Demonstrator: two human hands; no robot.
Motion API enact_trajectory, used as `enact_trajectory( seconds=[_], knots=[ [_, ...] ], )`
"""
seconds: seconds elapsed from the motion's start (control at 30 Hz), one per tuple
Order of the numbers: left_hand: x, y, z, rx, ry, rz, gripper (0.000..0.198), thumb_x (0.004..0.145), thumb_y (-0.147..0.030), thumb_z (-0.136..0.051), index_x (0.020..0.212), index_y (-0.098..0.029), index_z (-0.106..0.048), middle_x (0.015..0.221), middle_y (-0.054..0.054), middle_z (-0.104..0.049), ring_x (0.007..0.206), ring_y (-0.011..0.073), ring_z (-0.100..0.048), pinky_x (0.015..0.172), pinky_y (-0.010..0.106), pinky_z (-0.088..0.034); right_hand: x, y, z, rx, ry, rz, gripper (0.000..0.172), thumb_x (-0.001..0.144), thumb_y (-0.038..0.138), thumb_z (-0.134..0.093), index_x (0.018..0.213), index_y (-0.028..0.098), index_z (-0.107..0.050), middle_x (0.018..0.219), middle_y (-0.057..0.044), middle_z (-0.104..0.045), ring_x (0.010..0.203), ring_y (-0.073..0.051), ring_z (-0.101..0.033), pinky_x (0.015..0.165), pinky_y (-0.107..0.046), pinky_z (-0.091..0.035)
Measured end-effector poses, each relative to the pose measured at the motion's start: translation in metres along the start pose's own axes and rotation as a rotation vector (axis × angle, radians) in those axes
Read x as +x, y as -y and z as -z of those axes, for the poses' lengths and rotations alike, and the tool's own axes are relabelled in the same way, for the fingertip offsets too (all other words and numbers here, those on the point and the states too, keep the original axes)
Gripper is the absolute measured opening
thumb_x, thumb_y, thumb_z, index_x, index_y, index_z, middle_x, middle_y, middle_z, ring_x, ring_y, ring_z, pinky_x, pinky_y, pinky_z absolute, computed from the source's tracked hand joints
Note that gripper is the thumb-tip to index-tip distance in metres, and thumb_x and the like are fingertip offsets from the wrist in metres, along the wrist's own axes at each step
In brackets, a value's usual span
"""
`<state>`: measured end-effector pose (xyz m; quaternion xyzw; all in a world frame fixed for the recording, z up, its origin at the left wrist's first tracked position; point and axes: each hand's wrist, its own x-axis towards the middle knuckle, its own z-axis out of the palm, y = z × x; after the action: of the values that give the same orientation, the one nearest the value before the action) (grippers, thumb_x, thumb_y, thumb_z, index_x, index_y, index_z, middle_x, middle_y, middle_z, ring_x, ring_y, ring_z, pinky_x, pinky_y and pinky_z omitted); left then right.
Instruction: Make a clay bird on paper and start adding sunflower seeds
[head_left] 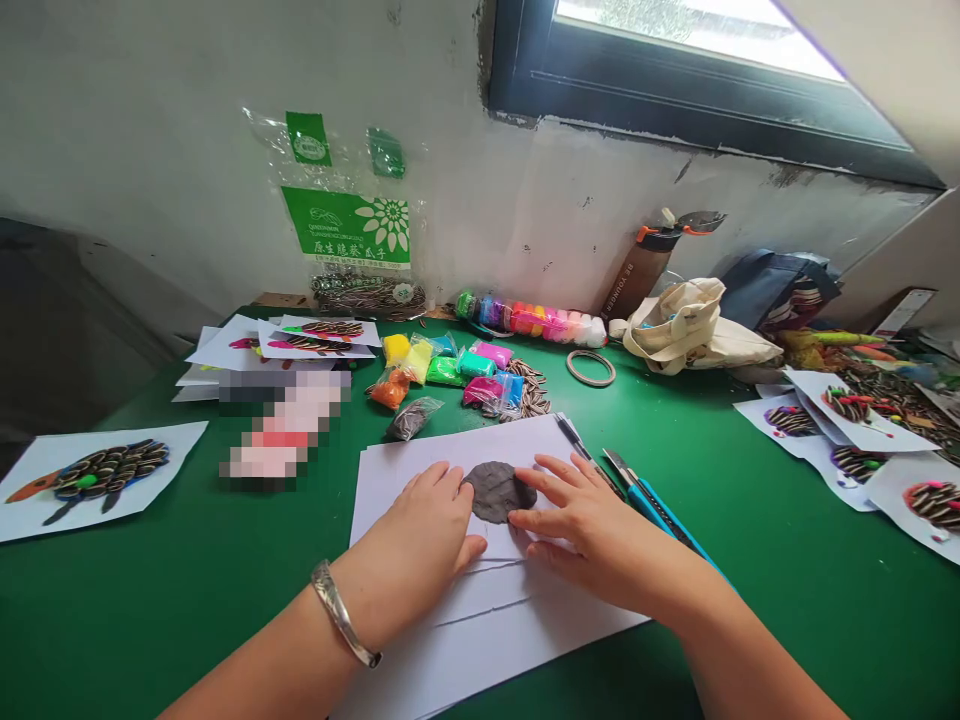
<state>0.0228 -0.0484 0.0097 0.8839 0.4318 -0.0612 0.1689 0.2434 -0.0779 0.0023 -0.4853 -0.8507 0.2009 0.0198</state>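
A flattened dark grey piece of modelling clay (pixel 501 492) lies on a stack of white paper (pixel 480 640) on the green table. My left hand (pixel 427 530) rests at the clay's left edge, fingertips touching it and the paper. On the other side, my right hand (pixel 581 515) has its fingers spread, with the fingertips at the clay's right edge. Neither hand grasps anything. Right of the paper are a dark pen (pixel 589 452) and a blue box cutter (pixel 660 510), partly behind my right hand and forearm.
Small bags of coloured clay (pixel 446 370) and loose sunflower seeds (pixel 531 390) lie behind the paper. A tape roll (pixel 590 368), cloth bag (pixel 679 330) and bottle (pixel 637 270) stand toward the wall. Seed-decorated pictures lie left (pixel 112 480) and right (pixel 847 430).
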Motion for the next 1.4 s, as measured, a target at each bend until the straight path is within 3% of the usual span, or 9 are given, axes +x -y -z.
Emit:
enact_trajectory(
  seconds=[0.13,0.33,0.53,0.77,0.93,1.17,1.4],
  knots=[
    [0.000,0.000,-0.001,0.000,-0.015,-0.001,0.031,0.088,-0.027,-0.060,0.113,-0.009,-0.062,0.124,0.020,-0.058,0.126,0.0353,-0.045,0.105,0.051,-0.039,0.000,-0.002,0.000,0.008,0.006,0.006,0.028,0.093,0.038,-0.054,0.117,0.042,-0.066,0.147,-0.001,-0.044,0.140,-0.034,-0.029,0.110,-0.066,-0.018],
    [-0.001,0.000,0.001,-0.004,-0.012,-0.003,0.029,0.088,-0.026,-0.060,0.110,-0.009,-0.063,0.121,0.019,-0.059,0.124,0.0354,-0.047,0.103,0.051,-0.041,-0.003,-0.009,0.006,0.051,-0.087,0.000,0.032,0.094,0.043,-0.053,0.124,0.040,-0.063,0.152,-0.004,-0.037,0.142,-0.034,-0.026,0.110,-0.064,-0.022],
    [0.000,0.000,0.000,-0.018,-0.030,-0.012,0.026,0.087,-0.025,-0.061,0.108,-0.009,-0.064,0.122,0.019,-0.059,0.124,0.0355,-0.047,0.105,0.052,-0.038,-0.001,-0.006,0.003,-0.014,-0.015,-0.007,0.025,0.092,0.038,-0.056,0.113,0.041,-0.068,0.149,-0.001,-0.043,0.141,-0.034,-0.027,0.110,-0.065,-0.021],
    [0.000,-0.001,0.001,-0.005,0.012,0.005,0.031,0.089,-0.025,-0.059,0.113,-0.007,-0.062,0.124,0.020,-0.058,0.126,0.0349,-0.045,0.106,0.050,-0.038,-0.003,-0.005,0.006,0.007,-0.051,0.009,0.027,0.093,0.041,-0.054,0.117,0.041,-0.066,0.152,0.000,-0.038,0.143,-0.033,-0.025,0.111,-0.062,-0.022],
    [0.000,-0.002,0.003,0.009,0.014,0.016,0.030,0.088,-0.025,-0.058,0.112,-0.008,-0.062,0.125,0.020,-0.058,0.125,0.0344,-0.046,0.105,0.049,-0.038,-0.001,-0.004,0.003,-0.016,-0.023,0.020,0.024,0.093,0.035,-0.055,0.111,0.040,-0.069,0.147,0.000,-0.046,0.140,-0.035,-0.029,0.109,-0.066,-0.020],
    [-0.001,-0.001,0.003,0.012,0.000,0.006,0.029,0.087,-0.025,-0.058,0.112,-0.010,-0.062,0.125,0.020,-0.058,0.124,0.0349,-0.047,0.103,0.049,-0.040,-0.003,-0.020,0.002,-0.026,-0.234,-0.014,0.033,0.093,0.035,-0.054,0.125,0.035,-0.063,0.146,-0.007,-0.045,0.137,-0.032,-0.035,0.106,-0.056,-0.036],
    [-0.001,0.000,0.000,-0.018,-0.027,-0.005,0.030,0.086,-0.024,-0.059,0.111,-0.009,-0.062,0.124,0.021,-0.058,0.122,0.0363,-0.048,0.102,0.052,-0.041,0.000,-0.017,-0.001,-0.094,-0.128,0.010,0.029,0.092,0.033,-0.055,0.118,0.037,-0.068,0.139,-0.006,-0.053,0.132,-0.033,-0.041,0.102,-0.056,-0.040]
  ],
)
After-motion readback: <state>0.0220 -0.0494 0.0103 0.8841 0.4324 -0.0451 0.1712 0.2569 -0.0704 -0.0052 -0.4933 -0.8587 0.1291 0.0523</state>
